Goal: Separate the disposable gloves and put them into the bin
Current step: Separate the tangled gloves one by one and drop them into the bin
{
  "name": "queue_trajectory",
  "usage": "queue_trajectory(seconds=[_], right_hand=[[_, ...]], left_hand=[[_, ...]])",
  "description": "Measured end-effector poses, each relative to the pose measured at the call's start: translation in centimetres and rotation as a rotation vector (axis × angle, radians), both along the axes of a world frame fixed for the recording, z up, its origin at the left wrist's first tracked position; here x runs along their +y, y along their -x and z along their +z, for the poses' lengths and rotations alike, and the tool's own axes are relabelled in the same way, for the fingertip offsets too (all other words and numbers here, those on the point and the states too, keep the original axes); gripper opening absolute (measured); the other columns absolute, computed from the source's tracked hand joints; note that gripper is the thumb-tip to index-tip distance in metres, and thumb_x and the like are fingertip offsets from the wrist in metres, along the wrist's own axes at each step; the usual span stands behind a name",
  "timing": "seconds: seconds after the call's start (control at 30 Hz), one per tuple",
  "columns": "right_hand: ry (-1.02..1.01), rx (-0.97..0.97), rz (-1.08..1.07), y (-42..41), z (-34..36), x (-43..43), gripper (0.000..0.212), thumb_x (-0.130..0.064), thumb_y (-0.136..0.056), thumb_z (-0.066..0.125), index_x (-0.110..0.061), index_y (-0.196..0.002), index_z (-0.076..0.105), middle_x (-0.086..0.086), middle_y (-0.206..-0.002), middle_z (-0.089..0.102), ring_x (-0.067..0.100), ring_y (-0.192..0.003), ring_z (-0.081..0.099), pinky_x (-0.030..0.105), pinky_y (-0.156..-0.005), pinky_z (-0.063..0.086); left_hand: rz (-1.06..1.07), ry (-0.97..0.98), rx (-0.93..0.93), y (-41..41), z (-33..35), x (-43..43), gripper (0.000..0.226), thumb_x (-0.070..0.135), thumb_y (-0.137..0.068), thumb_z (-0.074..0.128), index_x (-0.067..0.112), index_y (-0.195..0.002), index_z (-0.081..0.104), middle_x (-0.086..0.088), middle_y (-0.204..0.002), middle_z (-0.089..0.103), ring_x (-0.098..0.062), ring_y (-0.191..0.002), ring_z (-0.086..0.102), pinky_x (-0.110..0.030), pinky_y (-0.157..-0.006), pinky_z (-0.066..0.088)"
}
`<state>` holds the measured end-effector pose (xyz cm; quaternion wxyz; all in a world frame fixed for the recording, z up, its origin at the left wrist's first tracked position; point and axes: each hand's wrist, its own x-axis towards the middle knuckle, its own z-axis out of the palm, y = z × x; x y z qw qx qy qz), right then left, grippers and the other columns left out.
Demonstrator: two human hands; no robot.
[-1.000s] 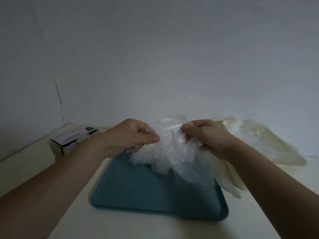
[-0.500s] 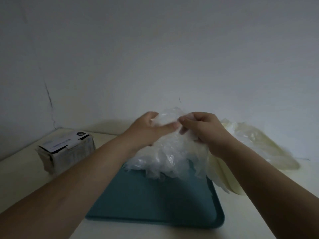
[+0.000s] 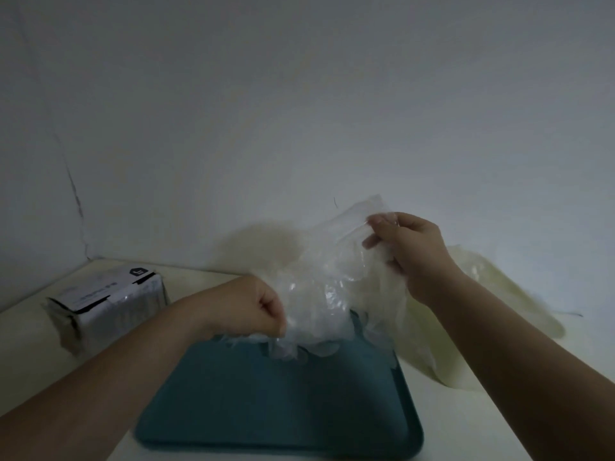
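Note:
A crumpled bunch of clear disposable gloves hangs in the air between my hands, above the far end of a teal tray. My left hand grips the bunch's lower left part in a fist, just over the tray's far edge. My right hand is raised higher and to the right, pinching the upper edge of the plastic between thumb and fingers. The film is stretched diagonally between the two hands. A pale yellowish plastic bag lies behind my right forearm on the table.
A white cardboard box with a torn-open top stands at the left near the wall corner. The cream table meets the grey wall close behind. The scene is dim.
My hands were together at the top of the bunch; now the left hand has dropped down and left, and the right hand has lifted up and right, stretching the gloves apart.

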<state>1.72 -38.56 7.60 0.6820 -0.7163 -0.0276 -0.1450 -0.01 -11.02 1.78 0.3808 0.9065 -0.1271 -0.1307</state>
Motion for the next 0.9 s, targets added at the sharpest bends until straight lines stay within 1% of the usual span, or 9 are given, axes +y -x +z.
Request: queue_trajectory(seconds=[0.07,0.13,0.23,0.37,0.5,0.6,0.7,0.8,0.9], right_hand=[[0.007,0.013,0.022,-0.1,0.0,0.1,0.013,-0.022,-0.097,0.071,-0.012,-0.100,0.078,0.004,-0.075,0.076,0.011,-0.052,0.051,0.021,-0.047,0.040],[0.041,0.015,0.058,-0.2,0.0,0.3,0.014,-0.023,-0.097,0.071,-0.011,-0.099,0.079,0.005,-0.077,0.077,0.013,-0.053,0.050,0.023,-0.048,0.041],[0.066,0.008,0.076,-0.4,0.1,0.9,0.017,-0.025,-0.097,0.072,-0.010,-0.095,0.078,0.007,-0.079,0.078,0.015,-0.053,0.051,0.024,-0.048,0.041],[0.087,0.029,0.117,-0.4,0.5,2.0,0.027,-0.025,-0.099,0.068,0.000,-0.094,0.076,0.012,-0.077,0.076,0.022,-0.057,0.053,0.030,-0.053,0.043],[0.000,0.123,0.073,-0.6,0.8,1.8,0.020,-0.015,-0.090,0.070,0.004,-0.089,0.075,0.022,-0.079,0.076,0.035,-0.073,0.055,0.046,-0.069,0.045],[0.065,0.157,-0.024,-0.7,0.9,0.7,0.016,-0.012,-0.087,0.070,0.002,-0.085,0.077,0.022,-0.081,0.076,0.034,-0.072,0.051,0.045,-0.066,0.046],[0.054,0.170,-0.054,-1.2,0.7,0.0,0.016,-0.011,-0.089,0.071,0.004,-0.088,0.077,0.015,-0.071,0.076,0.032,-0.067,0.049,0.043,-0.066,0.047],[0.060,0.150,-0.090,-1.6,0.4,0.0,0.023,-0.017,-0.093,0.069,0.004,-0.093,0.076,0.004,-0.058,0.071,0.022,-0.047,0.038,0.032,-0.052,0.041],[0.070,0.105,-0.064,-1.7,0.1,0.1,0.024,-0.021,-0.096,0.069,0.002,-0.090,0.075,0.007,-0.067,0.075,0.025,-0.054,0.045,0.037,-0.056,0.046]], left_hand=[[0.117,0.015,-0.106,-0.4,-0.3,0.3,0.011,0.014,-0.085,0.080,0.021,-0.077,0.081,0.002,-0.069,0.072,-0.013,-0.064,0.060,-0.027,-0.061,0.049],[0.350,0.215,-0.421,-0.7,0.5,0.0,0.014,0.019,-0.089,0.078,0.023,-0.076,0.077,0.008,-0.070,0.073,-0.016,-0.066,0.066,-0.024,-0.062,0.051],[0.359,0.358,-0.784,1.0,3.2,-2.4,0.025,0.048,-0.084,0.080,0.031,-0.100,0.073,0.015,-0.095,0.072,-0.005,-0.086,0.068,-0.017,-0.073,0.053],[-0.001,-0.128,-0.821,2.2,3.1,-6.8,0.090,0.068,-0.075,0.079,0.044,-0.151,0.039,0.023,-0.154,0.035,-0.003,-0.138,0.040,-0.026,-0.110,0.041],[-0.045,-0.077,-0.985,0.4,1.3,-7.7,0.050,0.014,-0.094,0.069,0.027,-0.142,0.060,0.010,-0.131,0.055,-0.014,-0.104,0.061,-0.022,-0.081,0.049],[-0.140,-0.115,-1.121,0.2,-0.6,-6.6,0.023,0.010,-0.092,0.064,0.020,-0.108,0.076,0.007,-0.103,0.063,-0.013,-0.081,0.061,-0.026,-0.065,0.051],[-0.241,-0.253,-0.973,1.1,-1.5,-5.0,0.013,0.025,-0.093,0.057,0.029,-0.090,0.069,0.015,-0.087,0.059,-0.009,-0.073,0.057,-0.035,-0.063,0.054],[-0.335,-0.374,-0.463,2.3,-0.7,-3.6,0.010,0.039,-0.092,0.070,0.030,-0.088,0.072,0.020,-0.078,0.065,-0.004,-0.075,0.065,-0.031,-0.072,0.058],[-0.334,-0.190,-0.134,3.1,1.5,-2.9,0.018,0.041,-0.088,0.080,0.023,-0.087,0.078,0.008,-0.083,0.077,-0.012,-0.071,0.075,-0.039,-0.075,0.064]])
